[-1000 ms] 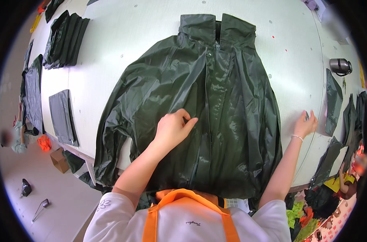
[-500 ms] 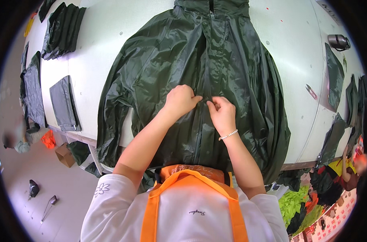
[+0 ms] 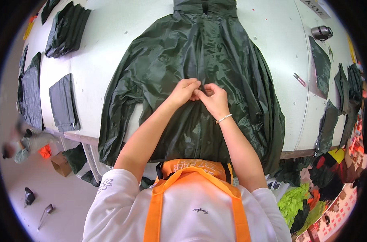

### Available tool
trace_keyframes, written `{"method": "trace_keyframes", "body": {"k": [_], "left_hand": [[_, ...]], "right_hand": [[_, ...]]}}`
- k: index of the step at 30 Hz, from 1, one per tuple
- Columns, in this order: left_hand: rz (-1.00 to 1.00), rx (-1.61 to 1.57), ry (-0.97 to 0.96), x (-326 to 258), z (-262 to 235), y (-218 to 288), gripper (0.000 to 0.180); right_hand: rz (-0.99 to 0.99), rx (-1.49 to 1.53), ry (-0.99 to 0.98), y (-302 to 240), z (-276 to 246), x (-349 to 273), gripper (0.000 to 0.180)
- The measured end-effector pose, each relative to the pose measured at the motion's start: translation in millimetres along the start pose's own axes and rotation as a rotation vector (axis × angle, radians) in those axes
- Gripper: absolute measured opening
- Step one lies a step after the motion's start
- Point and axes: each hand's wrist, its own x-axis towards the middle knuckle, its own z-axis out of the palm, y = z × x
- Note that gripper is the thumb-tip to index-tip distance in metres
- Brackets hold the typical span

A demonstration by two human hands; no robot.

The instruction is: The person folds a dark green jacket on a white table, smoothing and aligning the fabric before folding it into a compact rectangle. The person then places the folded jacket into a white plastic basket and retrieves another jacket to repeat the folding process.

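A dark green rain jacket (image 3: 161, 60) lies spread front side up before me, its collar at the far side and its hem against my apron. Over the middle of its front closing, my left hand (image 3: 185, 92) pinches the front flap between thumb and fingers. Close against it, my right hand (image 3: 214, 99), a beaded bracelet at the wrist, pinches the same strip of fabric. My fingertips nearly meet and hide what lies between them. Nearer to me, small round snaps show on the flap.
Folded dark green garments (image 3: 67, 30) and a grey-green folded piece (image 3: 64, 103) lie on the white table (image 3: 98, 36) at left. Toward the right are small red-handled snips (image 3: 299, 79), a metal flask (image 3: 322, 32) and more folded pieces (image 3: 320, 66). A cardboard box (image 3: 61, 164) stands on the floor.
Both hands have come together, fingertips now almost touching at the front flap, where before a snap showed between them. The view has shifted slightly.
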Motion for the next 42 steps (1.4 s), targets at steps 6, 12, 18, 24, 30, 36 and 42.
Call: {"method": "trace_keyframes", "body": {"k": [6,12,18,24,30,36,42], "left_hand": [[0.289,0.573,0.411,-31.1,25.1,4.9,0.019],[0.439,1.072,0.516,-129.5,5.7,-21.3,0.045],[0.110,1.363,0.551,-177.5,-19.2,-60.7,0.070],[0.294,1.490,0.600,-112.3,-68.8,-36.3,0.070],[0.501,1.583,0.766,-18.2,-84.0,-2.1,0.063],[0.197,1.331,0.541,-26.7,2.5,23.0,0.040],[0.030,1.331,0.423,-1.5,26.9,14.2,0.041]], "right_hand": [[0.019,0.111,0.011,18.5,6.7,5.0,0.017],[0.039,-0.202,0.023,8.6,-5.0,-12.2,0.032],[-0.144,-1.013,0.217,72.7,-105.1,-101.7,0.065],[-0.214,-1.047,0.158,87.4,-158.8,-34.2,0.071],[-0.264,-1.284,0.302,87.3,-182.1,82.4,0.066],[-0.524,-0.633,0.054,16.3,-65.9,14.1,0.023],[-0.247,-0.120,0.194,24.6,-8.6,-13.4,0.013]]}}
